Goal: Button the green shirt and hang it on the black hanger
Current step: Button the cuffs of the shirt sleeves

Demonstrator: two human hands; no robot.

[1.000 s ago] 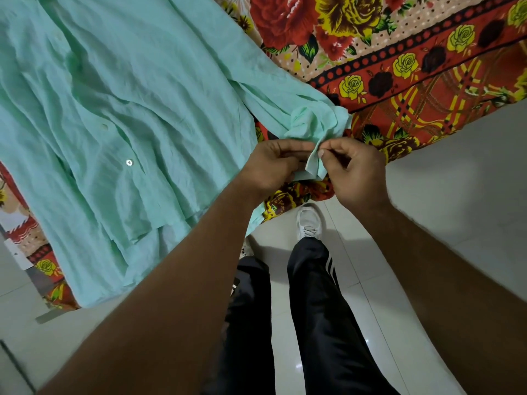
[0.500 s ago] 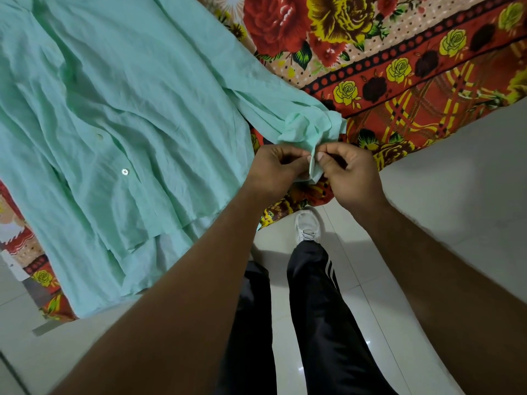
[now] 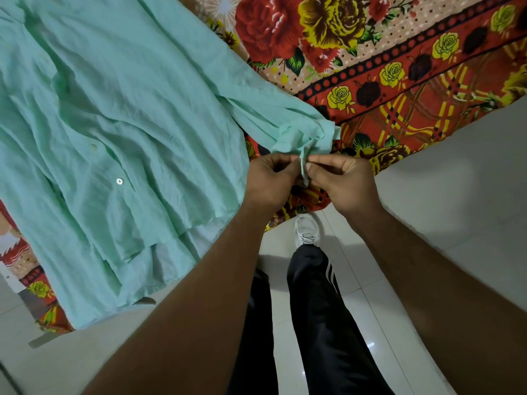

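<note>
The green shirt (image 3: 119, 115) lies spread on a floral bedsheet, its hem hanging over the bed's edge. One white button (image 3: 119, 181) shows on the front placket. The shirt's sleeve runs right to a bunched cuff (image 3: 306, 135) at the bed's edge. My left hand (image 3: 269, 181) and my right hand (image 3: 340, 182) meet just below the cuff, and each pinches a narrow flap of the cuff fabric between thumb and fingers. No black hanger is in view.
The red and yellow floral bedsheet (image 3: 399, 81) covers the bed across the top. Below it is pale tiled floor (image 3: 456, 181). My legs in black track trousers (image 3: 322, 323) and a white shoe (image 3: 307, 229) stand close to the bed's edge.
Both hands stay pinched on the sleeve cuff, with the fingers drawing closer together on the flap. The view has shifted slightly, so the shirt sits a little lower and further left.
</note>
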